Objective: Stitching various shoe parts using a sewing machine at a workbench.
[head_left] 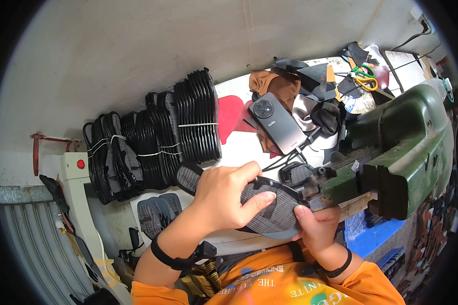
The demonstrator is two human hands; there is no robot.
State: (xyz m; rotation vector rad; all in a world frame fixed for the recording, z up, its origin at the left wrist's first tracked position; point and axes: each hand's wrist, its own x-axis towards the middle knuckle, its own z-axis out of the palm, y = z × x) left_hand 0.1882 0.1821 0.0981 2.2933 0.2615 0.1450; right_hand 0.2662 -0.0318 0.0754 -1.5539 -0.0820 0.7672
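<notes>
Between my hands is a grey striped insole (pixel 259 217) with a black edge. My left hand (pixel 226 195) lies over its middle, gripping it with the thumb stretched along the top face. The insole's narrower end sticks out beyond the knuckles on the far left. At the wide end, my right hand (pixel 315 223) pinches the rim, thumb on top and fingers mostly hidden underneath. The far edge of the insole lies at the working end of a green sewing-type machine (pixel 407 152); the exact contact point cannot be made out. Behind it rests a small dark striped piece (pixel 296 174).
Tied bundles of black-edged insoles (pixel 197 117) stand along the wall at left. Loose grey insoles (pixel 158 213) lie nearer. A phone (pixel 277 122) with a cable rests on material scraps; scissors (pixel 365 79) lie farther right. A blue crate (pixel 374 231) sits below the machine.
</notes>
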